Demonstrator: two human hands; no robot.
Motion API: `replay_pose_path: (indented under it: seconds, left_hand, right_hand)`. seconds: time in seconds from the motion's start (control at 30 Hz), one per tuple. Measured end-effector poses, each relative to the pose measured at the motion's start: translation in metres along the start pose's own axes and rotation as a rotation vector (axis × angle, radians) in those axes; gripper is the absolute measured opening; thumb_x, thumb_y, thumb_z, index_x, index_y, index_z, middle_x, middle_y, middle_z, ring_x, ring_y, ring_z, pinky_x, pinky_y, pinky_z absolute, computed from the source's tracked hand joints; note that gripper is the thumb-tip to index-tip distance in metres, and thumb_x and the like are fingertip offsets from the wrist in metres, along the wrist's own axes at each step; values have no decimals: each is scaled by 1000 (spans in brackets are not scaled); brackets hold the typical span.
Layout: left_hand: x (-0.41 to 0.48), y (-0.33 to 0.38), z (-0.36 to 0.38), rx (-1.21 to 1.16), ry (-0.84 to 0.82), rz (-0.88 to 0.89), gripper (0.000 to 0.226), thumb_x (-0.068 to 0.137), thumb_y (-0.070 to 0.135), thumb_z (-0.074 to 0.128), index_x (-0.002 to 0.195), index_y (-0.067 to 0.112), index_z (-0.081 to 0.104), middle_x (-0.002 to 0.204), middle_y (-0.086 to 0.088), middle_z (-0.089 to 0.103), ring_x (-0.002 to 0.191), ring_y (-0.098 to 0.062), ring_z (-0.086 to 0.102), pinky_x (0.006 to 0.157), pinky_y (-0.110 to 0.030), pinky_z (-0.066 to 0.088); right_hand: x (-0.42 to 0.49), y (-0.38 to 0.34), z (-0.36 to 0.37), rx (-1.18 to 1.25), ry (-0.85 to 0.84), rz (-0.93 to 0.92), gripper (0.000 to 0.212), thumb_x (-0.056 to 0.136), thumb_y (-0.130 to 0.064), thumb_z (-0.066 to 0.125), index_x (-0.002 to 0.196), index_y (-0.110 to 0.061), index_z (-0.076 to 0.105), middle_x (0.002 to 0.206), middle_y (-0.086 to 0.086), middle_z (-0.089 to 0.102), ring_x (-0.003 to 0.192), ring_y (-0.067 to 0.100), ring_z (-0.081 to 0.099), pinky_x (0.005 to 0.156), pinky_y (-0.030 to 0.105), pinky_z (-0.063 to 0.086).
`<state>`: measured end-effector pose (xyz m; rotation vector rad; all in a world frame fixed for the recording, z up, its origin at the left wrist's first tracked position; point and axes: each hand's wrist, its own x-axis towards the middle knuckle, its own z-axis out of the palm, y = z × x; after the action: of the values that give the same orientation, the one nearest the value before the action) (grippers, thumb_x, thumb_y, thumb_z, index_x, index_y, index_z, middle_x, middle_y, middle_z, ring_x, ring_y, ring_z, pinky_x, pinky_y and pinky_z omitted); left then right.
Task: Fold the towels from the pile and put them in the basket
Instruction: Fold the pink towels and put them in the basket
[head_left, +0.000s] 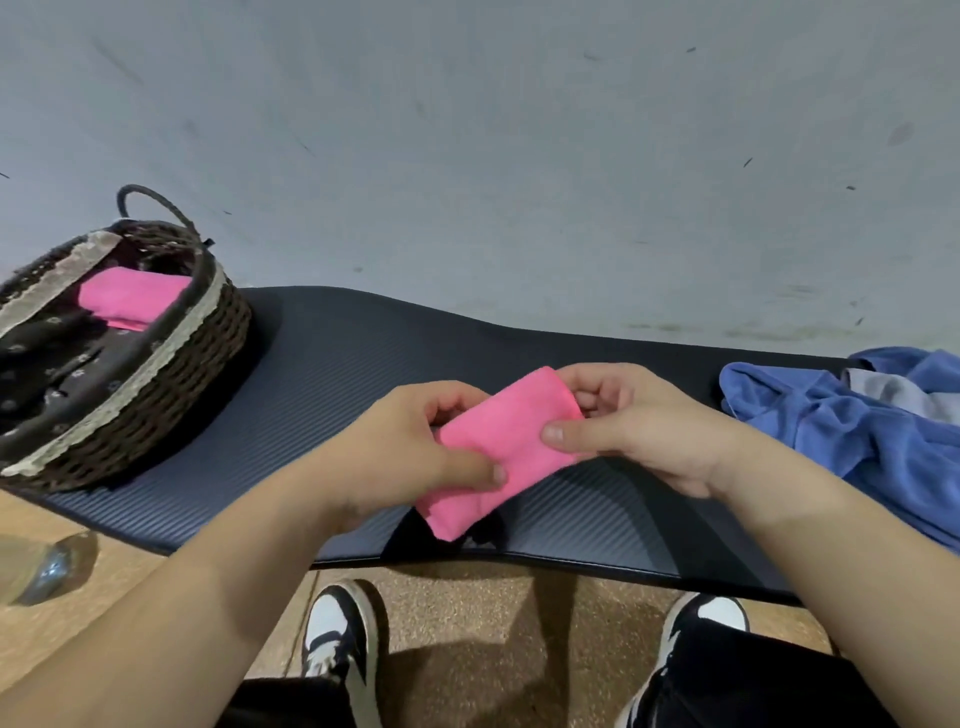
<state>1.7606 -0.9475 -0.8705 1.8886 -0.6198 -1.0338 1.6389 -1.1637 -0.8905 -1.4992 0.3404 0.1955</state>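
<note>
Both forearms bare, entering from lower corners, converging at centre. Left hand: thumb on top, fingers curled beneath, pinching near end of folded pink towel. Right hand: thumb pressed on top face, fingers curled round far end. Hands near, apart.

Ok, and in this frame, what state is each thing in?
Held towel: pink, folded, lifted above the mat.
Left hand: pinches the held towel's near end.
Right hand: pinches its far end.
Basket: upright on the mat, one towel inside.
Towel in basket: pink, folded, lying flat.
Blue pile: crumpled, unfolded, on the mat's right end.
</note>
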Motion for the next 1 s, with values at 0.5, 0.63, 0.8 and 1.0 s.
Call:
replay_pose_path:
  seconds: [0.5,0.63,0.8,1.0]
  left_hand:
    - [-52,-10,-79,-548,292,58,53,73,12,84,123,11,67,121,-15,74,106,-30,74,95,-51,60]
    - [-74,-9,-102,-532,395,132,40,89,18,80,126,20,66,120,-6,75,111,-26,71,99,-49,57]
    - [-111,-9,-176,-438,639,186,33,93,13,75,124,22,67,115,-2,76,109,-27,73,93,-48,61]
    - [-129,-32,-263,-224,1025,182,50,88,15,80,133,22,60,118,5,68,104,-14,71,87,-35,63]
  right_hand:
    - [8,-24,109,168,331,31,33,96,-31,70,122,-11,61,96,15,78,87,34,77,77,41,63]
    - [19,-39,150,92,318,-4,32,97,-39,66,119,-16,63,95,10,79,85,31,78,80,44,64]
    - [60,-81,195,33,254,22,37,93,-48,69,110,-16,70,99,11,79,86,26,78,84,44,64]
    - [118,-131,254,-78,179,-34,32,97,-49,64,113,-23,66,107,3,74,94,17,75,85,40,64]
